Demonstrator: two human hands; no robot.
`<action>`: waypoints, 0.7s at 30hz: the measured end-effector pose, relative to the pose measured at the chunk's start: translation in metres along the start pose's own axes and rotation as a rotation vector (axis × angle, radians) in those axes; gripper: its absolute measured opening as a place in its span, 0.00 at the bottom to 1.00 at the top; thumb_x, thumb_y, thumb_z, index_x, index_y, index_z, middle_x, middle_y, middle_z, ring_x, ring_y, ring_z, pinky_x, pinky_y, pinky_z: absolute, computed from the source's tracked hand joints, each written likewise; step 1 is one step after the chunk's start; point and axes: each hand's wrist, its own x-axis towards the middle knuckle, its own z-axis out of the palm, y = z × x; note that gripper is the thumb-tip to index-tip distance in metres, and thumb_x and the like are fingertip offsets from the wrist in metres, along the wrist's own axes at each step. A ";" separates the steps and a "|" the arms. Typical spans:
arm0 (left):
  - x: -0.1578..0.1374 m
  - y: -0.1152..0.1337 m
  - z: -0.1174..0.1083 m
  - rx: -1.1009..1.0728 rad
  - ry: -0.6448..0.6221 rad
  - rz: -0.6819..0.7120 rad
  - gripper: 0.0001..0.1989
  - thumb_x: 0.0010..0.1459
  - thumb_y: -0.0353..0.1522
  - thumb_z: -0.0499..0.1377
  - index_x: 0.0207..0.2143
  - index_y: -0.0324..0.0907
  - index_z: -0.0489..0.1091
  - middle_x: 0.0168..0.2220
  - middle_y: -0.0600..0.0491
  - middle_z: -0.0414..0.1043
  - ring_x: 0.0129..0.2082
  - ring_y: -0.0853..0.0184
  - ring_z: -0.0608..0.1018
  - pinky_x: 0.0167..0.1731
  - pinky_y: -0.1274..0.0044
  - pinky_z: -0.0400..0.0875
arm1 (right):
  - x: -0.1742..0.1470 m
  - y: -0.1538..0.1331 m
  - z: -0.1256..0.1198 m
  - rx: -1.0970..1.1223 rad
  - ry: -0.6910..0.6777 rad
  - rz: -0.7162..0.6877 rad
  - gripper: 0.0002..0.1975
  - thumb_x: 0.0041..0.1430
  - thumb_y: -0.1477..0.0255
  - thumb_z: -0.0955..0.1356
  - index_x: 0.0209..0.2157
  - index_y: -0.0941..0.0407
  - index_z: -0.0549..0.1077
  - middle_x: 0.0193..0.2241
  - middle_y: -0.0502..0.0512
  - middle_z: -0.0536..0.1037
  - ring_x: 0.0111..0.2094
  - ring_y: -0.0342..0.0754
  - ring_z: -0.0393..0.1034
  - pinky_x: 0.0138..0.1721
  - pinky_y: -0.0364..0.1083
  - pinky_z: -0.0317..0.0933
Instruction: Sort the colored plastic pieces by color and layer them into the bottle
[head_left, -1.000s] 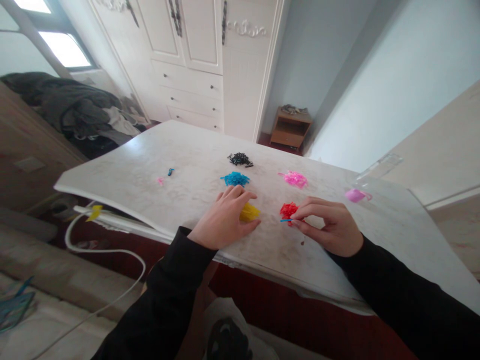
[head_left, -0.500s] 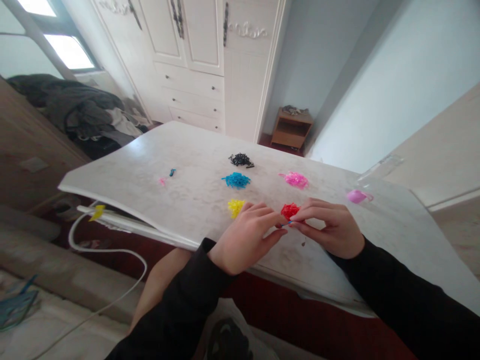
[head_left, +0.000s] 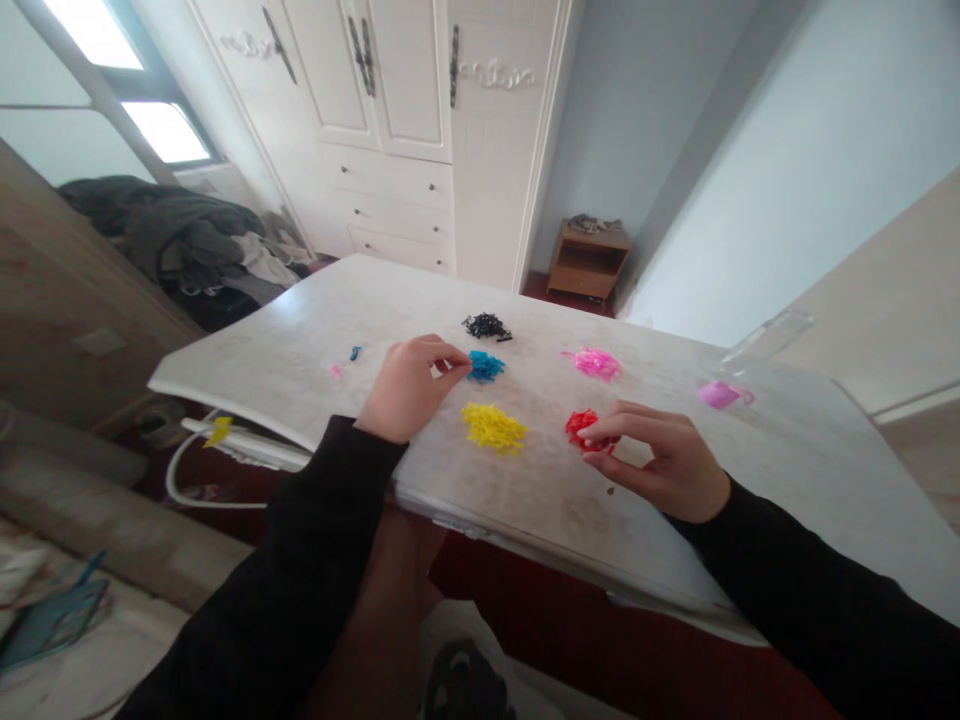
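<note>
My left hand (head_left: 411, 388) reaches to the left edge of a pile of small blue plastic pieces (head_left: 487, 367), thumb and forefinger pinched together there. Whatever lies between those fingertips is too small to make out. Beside a pile of small red pieces (head_left: 579, 426), my right hand (head_left: 666, 458) keeps its thumb and forefinger close together in a pinch; I cannot make out what they hold. The right fingers cover part of the red pile. Nearer to me than the blue pile lies a heap of yellow pieces (head_left: 495, 428).
On the white table (head_left: 480, 490) are a black pile (head_left: 487, 326), a pink pile (head_left: 596, 364), a purple object (head_left: 721, 394) and a clear container (head_left: 769, 338). One blue piece (head_left: 355, 353) and a pink bit (head_left: 336, 371) lie at the left. A white wardrobe (head_left: 397, 125) stands behind.
My hands have parted: the left has moved left and away from me to the blue pile, uncovering the yellow one. The right stays near the red pile. The camera view has shifted slightly.
</note>
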 end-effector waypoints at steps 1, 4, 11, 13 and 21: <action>0.006 -0.008 0.001 0.017 -0.008 -0.022 0.04 0.58 0.30 0.65 0.31 0.42 0.82 0.33 0.50 0.81 0.30 0.65 0.78 0.38 0.72 0.74 | 0.000 0.000 0.000 -0.002 -0.008 0.001 0.04 0.62 0.73 0.74 0.40 0.55 0.81 0.32 0.55 0.83 0.29 0.45 0.77 0.32 0.43 0.72; 0.018 -0.021 0.012 0.031 -0.031 -0.073 0.05 0.57 0.30 0.65 0.32 0.41 0.83 0.32 0.49 0.82 0.30 0.64 0.78 0.37 0.72 0.74 | -0.001 0.001 0.000 -0.009 -0.025 0.001 0.04 0.62 0.73 0.73 0.40 0.55 0.81 0.33 0.56 0.83 0.29 0.45 0.77 0.33 0.43 0.72; 0.016 -0.025 0.013 0.056 0.006 -0.150 0.07 0.59 0.34 0.64 0.36 0.41 0.81 0.32 0.49 0.81 0.29 0.64 0.77 0.37 0.71 0.73 | -0.002 0.004 -0.001 0.001 -0.034 0.008 0.04 0.62 0.73 0.73 0.40 0.53 0.80 0.34 0.56 0.84 0.30 0.47 0.78 0.32 0.44 0.73; 0.012 -0.035 -0.002 0.089 0.037 -0.187 0.07 0.59 0.33 0.63 0.36 0.41 0.80 0.32 0.49 0.80 0.30 0.64 0.78 0.39 0.70 0.73 | -0.003 0.004 -0.001 -0.003 -0.048 0.007 0.04 0.63 0.74 0.73 0.40 0.53 0.80 0.35 0.56 0.84 0.30 0.47 0.78 0.33 0.44 0.73; -0.014 -0.109 -0.064 0.481 0.052 -0.293 0.14 0.54 0.35 0.65 0.44 0.41 0.77 0.35 0.43 0.76 0.48 0.47 0.77 0.58 0.53 0.64 | -0.002 0.004 0.000 -0.025 -0.064 -0.010 0.04 0.63 0.75 0.72 0.39 0.54 0.80 0.34 0.55 0.83 0.30 0.46 0.78 0.33 0.43 0.72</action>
